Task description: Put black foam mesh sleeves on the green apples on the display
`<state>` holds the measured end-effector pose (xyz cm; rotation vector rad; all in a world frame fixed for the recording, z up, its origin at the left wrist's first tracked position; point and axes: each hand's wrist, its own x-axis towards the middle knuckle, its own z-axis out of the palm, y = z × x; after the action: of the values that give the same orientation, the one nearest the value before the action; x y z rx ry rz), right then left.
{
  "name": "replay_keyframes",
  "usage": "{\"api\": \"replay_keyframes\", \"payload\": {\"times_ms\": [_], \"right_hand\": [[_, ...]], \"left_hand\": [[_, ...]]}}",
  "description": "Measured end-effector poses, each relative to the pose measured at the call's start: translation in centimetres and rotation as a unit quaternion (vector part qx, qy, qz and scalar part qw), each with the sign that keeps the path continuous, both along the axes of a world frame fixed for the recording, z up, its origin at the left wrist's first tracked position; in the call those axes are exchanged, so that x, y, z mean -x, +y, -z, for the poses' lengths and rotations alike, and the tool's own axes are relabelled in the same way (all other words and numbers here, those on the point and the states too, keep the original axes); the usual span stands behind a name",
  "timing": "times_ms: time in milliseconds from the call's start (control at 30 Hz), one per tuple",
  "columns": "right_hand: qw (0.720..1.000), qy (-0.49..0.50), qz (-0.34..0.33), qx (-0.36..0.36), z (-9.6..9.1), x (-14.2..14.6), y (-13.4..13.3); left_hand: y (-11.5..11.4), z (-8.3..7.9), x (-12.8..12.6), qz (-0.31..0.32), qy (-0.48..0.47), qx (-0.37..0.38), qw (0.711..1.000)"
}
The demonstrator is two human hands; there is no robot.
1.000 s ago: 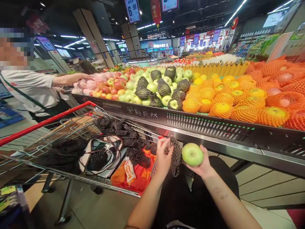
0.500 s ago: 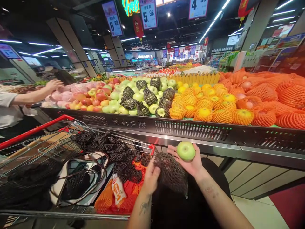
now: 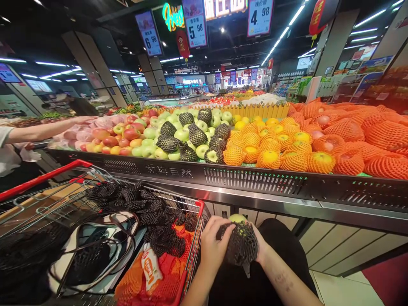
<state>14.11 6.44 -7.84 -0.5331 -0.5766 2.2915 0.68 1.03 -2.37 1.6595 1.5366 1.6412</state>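
At six o'clock, low in the view and close to the body, the person's left hand [image 3: 213, 248] and right hand [image 3: 262, 250] close around one green apple [image 3: 237, 218] from either side. A black net [image 3: 239, 245] covers most of it, so only its pale top shows above the mesh. The left hand grips the net with its fingers curled over it. The right hand cups the wrapped fruit from the three o'clock side and is largely hidden behind it.

Just beside the left hand, toward nine o'clock, stands a shopping cart [image 3: 47, 175] with a red handle. It holds a heap of loose black nets [image 3: 143, 204] and some orange nets [image 3: 165, 272].

Toward twelve o'clock runs the dark fruit stand [image 3: 255, 180], with bare and black-netted green apples [image 3: 181, 135] at its middle, orange-netted fruit [image 3: 270, 157] toward two o'clock and red apples [image 3: 127, 134] toward eleven. At ten o'clock another person's arm [image 3: 47, 129] stretches over the stand's far left end.
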Motion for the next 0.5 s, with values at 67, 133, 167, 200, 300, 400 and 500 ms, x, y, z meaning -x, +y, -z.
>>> {"api": "replay_keyframes", "payload": {"times_ms": [67,133,167,200,300,400,500], "right_hand": [[0.998,-0.009,-0.010,0.068,1.9,-0.3,-0.2],[0.992,-0.017,0.013,0.123,4.5,-0.5,-0.6],[0.989,-0.019,0.037,0.140,5.9,-0.7,-0.8],[0.986,-0.019,0.043,0.158,7.2,-0.9,-1.0],[0.983,-0.027,0.023,0.182,10.4,-1.6,-1.4],[0.983,-0.047,-0.023,0.176,11.5,-1.7,-1.5],[0.986,-0.056,-0.027,0.154,11.3,-1.4,-1.2]], "left_hand": [[0.8,2.6,-0.2,0.001,-0.048,0.056,0.997],[1.6,6.2,-0.9,0.002,-0.112,0.113,0.987],[1.9,8.2,-1.2,0.005,-0.144,0.139,0.980],[2.1,10.3,-1.5,0.007,-0.178,0.164,0.970],[2.4,15.6,-2.0,0.010,-0.272,0.231,0.934],[2.6,18.6,-2.0,-0.001,-0.306,0.253,0.918],[3.2,19.4,-2.0,-0.010,-0.301,0.252,0.920]]}}
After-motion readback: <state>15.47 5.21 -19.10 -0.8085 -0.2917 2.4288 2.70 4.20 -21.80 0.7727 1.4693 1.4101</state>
